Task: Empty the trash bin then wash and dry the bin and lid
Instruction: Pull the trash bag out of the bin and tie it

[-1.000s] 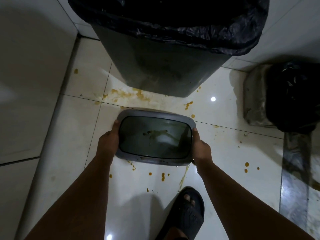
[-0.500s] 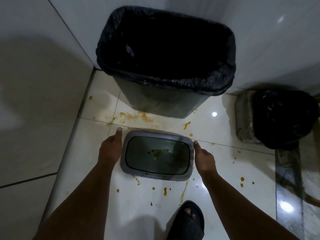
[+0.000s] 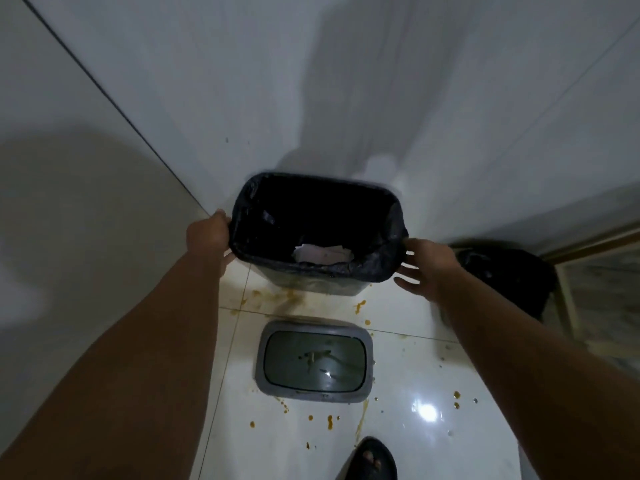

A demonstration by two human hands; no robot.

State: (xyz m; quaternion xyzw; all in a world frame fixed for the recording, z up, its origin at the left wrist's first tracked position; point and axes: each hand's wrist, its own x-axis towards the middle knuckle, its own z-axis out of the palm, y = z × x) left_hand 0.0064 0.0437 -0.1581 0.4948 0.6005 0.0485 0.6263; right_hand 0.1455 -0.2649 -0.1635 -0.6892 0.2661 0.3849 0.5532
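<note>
Grey bin (image 3: 322, 287) stood upright at wall, black liner (image 3: 388, 251) folded over rim, paper inside. Grey lid (image 3: 313, 362) laid flat on floor, stained.

No legible text, label, brand, number or sign appears on any surface in view. The bin (image 3: 322, 289), its lid (image 3: 313, 362) and the white paper scraps (image 3: 322, 253) inside the bin carry no readable markings at this resolution.

sandal (image 3: 370, 460) cut off below; bin (image 3: 322, 285) base hidden by liner (image 3: 311, 268)
</note>
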